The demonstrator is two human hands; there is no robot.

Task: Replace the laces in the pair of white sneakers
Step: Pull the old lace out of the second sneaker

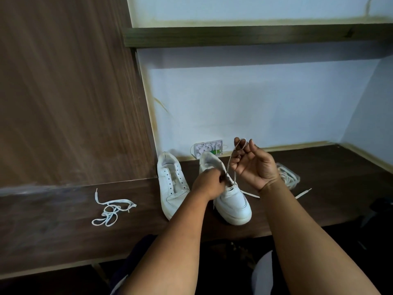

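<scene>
Two white sneakers stand on the dark wooden desk. The left sneaker has bare eyelets and no lace. My left hand rests on the tongue area of the right sneaker, fingers closed on it. My right hand is raised above that shoe, palm up, pinching a white lace that runs down into the shoe's eyelets. Another end of this lace trails right of the shoe.
A loose tangled white lace lies on the desk at the left. A clear plastic packet holding white laces sits behind my right wrist, with a lace end beside it. A wall socket plate is behind the shoes.
</scene>
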